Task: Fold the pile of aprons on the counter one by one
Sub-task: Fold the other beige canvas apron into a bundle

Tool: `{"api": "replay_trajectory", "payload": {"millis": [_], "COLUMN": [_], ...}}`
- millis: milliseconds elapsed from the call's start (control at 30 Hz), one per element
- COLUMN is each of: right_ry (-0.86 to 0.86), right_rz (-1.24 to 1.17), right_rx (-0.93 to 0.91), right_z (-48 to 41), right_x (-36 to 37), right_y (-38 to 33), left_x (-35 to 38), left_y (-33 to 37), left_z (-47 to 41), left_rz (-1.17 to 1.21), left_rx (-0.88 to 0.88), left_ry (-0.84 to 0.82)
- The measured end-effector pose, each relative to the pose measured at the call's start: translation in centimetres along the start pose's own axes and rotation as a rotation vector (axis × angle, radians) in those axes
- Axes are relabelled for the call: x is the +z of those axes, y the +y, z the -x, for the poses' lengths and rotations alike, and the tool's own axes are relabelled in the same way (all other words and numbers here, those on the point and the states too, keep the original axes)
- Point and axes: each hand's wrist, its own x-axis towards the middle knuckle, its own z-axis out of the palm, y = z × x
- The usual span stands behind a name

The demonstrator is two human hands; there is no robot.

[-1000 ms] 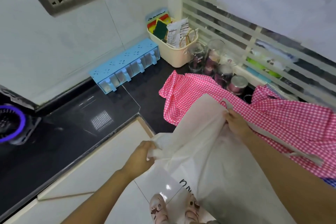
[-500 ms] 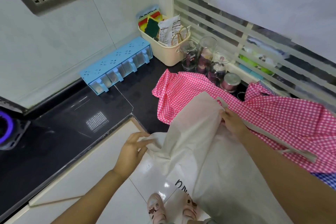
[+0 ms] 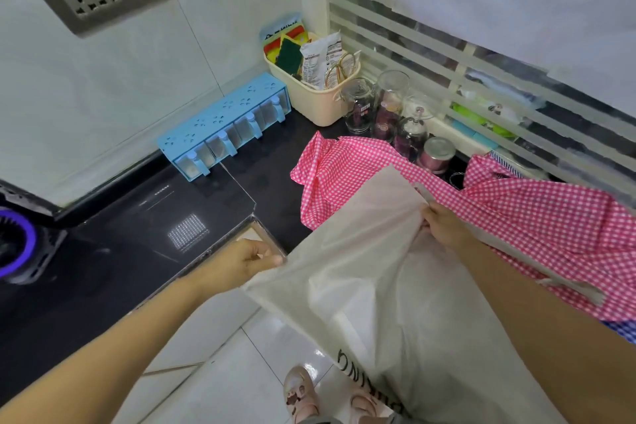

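White apron (image 3: 361, 272) hangs off counter (image 3: 268, 162) edge, near right, partly over pink apron (image 3: 516, 210). Left hand (image 3: 241, 263) pinches its left corner, right hand (image 3: 444, 227) grips top edge. Likely light, limp; hold corners.

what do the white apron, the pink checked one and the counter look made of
White apron: thin, matte, faintly see-through with soft creases; likely non-woven or light cotton. Pink checked apron: crumpled woven gingham, probably cotton or a blend. Counter: glossy black and reflective; stone or glass, cannot tell which.
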Motion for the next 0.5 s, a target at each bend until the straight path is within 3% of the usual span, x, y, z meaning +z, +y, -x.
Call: {"api": "replay_trajectory", "payload": {"millis": [100,167,267,333,400,500], "right_ry": [-0.023,-0.044,-0.078,-0.085,-0.106,-0.190], "right_rz": [0.015,0.072,0.219,0.290,0.175,-0.007], "right_rx": [0.023,0.005,-0.053,-0.085,-0.101,-0.167], "right_z": [-0.1,0.2,0.3,0.7,1.4,1.9], "right_x": [-0.3,-0.6,-0.9,-1.0,-1.0,-1.3], "right_y": [0.0,-0.3,-0.4,-0.8,-1.2,-0.9], "left_x": [-0.1,0.3,1.9,3.4,4.4,4.0], "left_y": [-1.9,-2.4,-3.3,-3.6,-4.0,-3.7], "left_z": [-0.8,-0.9,-1.1,-1.8,-2.8,-3.3], "left_rz": [-0.007,-0.035,0.229,0.267,0.288,0.588], "left_rx": [-0.150,-0.264,-0.391,-0.406,-0.381,-0.343], "left_ry": [-0.210,-0.265,-0.308,-0.345,-0.189,-0.041]}}
